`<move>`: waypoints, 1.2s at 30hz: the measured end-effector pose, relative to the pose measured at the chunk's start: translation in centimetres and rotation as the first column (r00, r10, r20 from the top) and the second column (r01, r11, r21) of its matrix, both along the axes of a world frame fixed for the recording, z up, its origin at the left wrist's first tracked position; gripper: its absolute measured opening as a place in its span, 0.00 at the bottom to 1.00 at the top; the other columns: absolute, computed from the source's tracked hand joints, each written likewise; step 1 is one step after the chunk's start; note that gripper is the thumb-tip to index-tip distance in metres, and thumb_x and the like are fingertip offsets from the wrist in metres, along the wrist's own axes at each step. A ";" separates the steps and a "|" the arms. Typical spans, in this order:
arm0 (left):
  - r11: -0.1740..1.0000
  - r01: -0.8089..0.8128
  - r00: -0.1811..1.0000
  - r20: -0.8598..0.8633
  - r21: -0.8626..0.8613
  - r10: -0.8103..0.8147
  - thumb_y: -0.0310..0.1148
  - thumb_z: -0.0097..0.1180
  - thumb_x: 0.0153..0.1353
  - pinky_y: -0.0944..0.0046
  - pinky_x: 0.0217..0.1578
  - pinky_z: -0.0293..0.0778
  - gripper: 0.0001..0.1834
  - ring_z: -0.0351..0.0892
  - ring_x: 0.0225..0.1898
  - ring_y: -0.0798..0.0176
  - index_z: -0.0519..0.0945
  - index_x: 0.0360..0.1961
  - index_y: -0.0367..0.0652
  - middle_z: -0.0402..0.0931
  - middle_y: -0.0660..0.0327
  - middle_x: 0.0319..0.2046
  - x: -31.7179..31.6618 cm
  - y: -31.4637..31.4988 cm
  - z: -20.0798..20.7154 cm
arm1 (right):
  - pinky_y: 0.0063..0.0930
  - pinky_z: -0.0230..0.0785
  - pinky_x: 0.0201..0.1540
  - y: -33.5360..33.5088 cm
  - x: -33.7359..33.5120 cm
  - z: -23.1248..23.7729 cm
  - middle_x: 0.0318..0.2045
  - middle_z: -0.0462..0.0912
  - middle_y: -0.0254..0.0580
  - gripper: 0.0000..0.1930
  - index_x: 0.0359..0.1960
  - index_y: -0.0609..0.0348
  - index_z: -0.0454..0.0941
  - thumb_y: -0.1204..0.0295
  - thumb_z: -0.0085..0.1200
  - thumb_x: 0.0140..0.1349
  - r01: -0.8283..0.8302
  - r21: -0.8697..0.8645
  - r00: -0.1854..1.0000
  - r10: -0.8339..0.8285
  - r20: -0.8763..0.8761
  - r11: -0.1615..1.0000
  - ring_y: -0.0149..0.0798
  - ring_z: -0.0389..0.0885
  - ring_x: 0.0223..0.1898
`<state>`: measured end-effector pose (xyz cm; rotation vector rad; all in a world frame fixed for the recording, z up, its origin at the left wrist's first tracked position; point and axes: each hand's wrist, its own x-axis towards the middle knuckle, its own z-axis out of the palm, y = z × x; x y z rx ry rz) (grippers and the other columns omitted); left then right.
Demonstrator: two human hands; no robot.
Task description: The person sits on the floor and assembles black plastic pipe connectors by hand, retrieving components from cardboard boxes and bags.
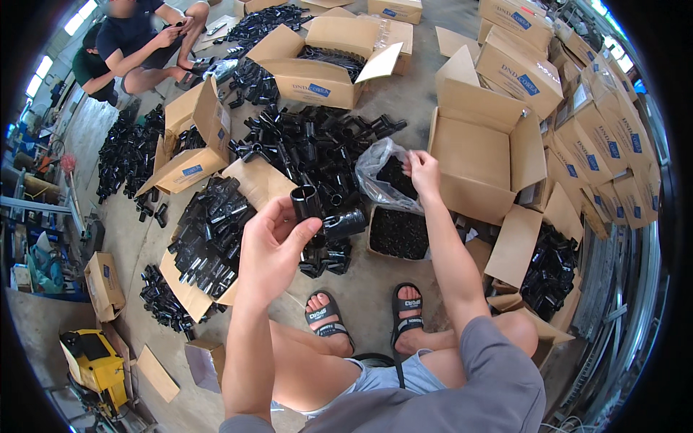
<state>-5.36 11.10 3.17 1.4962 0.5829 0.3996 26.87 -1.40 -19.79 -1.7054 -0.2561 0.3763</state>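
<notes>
My left hand [273,245] is closed round a black T-shaped pipe fitting [345,224]; one round mouth faces up and the side branch points right. Farther right, my right hand [424,173] is at the edge of a clear plastic bag [370,173] with small black parts inside. Its fingertips are pinched together, and what they grip is too small to make out. Just below the bag, an open carton holds many small black pieces [398,235]. A big pile of black pipe fittings [317,148] lies on the floor beyond my left hand.
An open carton [473,148] stands right of my right hand, with stacked cartons [599,137] behind. More fittings [209,234] lie on cardboard at left. Another carton [314,76] is at the back. Two people [137,43] sit far left. A yellow machine [97,368] stands lower left.
</notes>
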 end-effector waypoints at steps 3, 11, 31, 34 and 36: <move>0.998 -0.039 0.999 -0.014 0.042 0.039 0.24 0.62 0.65 0.68 0.52 0.76 0.15 0.80 0.47 0.70 0.76 0.52 0.32 0.82 0.58 0.47 0.2 0.2 0.0 | 0.43 0.76 0.53 -1.2 4.4 -9.6 0.43 0.87 0.55 0.11 0.43 0.53 0.88 0.65 0.59 0.63 0.054 -0.698 0.971 0.126 0.204 0.714 0.56 0.86 0.47; 0.997 -0.046 0.991 -0.125 0.057 0.052 0.21 0.62 0.65 0.69 0.51 0.77 0.16 0.82 0.48 0.69 0.75 0.53 0.32 0.82 0.58 0.47 2.1 -0.2 -0.5 | 0.50 0.76 0.49 2.8 3.7 -14.0 0.42 0.85 0.47 0.11 0.45 0.50 0.82 0.67 0.61 0.62 0.041 -0.781 0.871 0.361 0.334 0.624 0.56 0.83 0.48; 0.658 -0.254 0.924 0.023 -0.709 0.383 0.39 0.57 0.72 0.55 0.52 0.81 0.12 0.84 0.46 0.63 0.80 0.47 0.41 0.83 0.61 0.43 1.3 2.2 -2.3 | 0.21 0.78 0.45 1.3 -16.5 13.3 0.40 0.87 0.44 0.07 0.44 0.64 0.77 0.80 0.60 0.66 -0.023 0.494 0.997 0.053 -0.047 0.869 0.32 0.86 0.41; 0.675 -0.245 0.913 0.069 -0.696 0.402 0.37 0.57 0.72 0.52 0.54 0.81 0.09 0.84 0.46 0.61 0.80 0.44 0.43 0.83 0.61 0.41 1.4 1.6 -2.2 | 0.19 0.76 0.45 1.0 -20.2 16.2 0.41 0.86 0.41 0.09 0.45 0.65 0.80 0.81 0.62 0.64 -0.129 0.534 0.990 0.137 0.025 0.835 0.28 0.85 0.41; 0.703 -0.221 0.914 0.107 -0.676 0.390 0.37 0.57 0.72 0.53 0.53 0.81 0.10 0.83 0.46 0.62 0.80 0.45 0.43 0.83 0.61 0.42 1.4 0.7 -1.6 | 0.18 0.76 0.45 1.2 -21.1 16.6 0.40 0.86 0.40 0.08 0.44 0.65 0.81 0.81 0.62 0.64 -0.149 0.510 0.989 0.120 0.090 0.847 0.26 0.84 0.40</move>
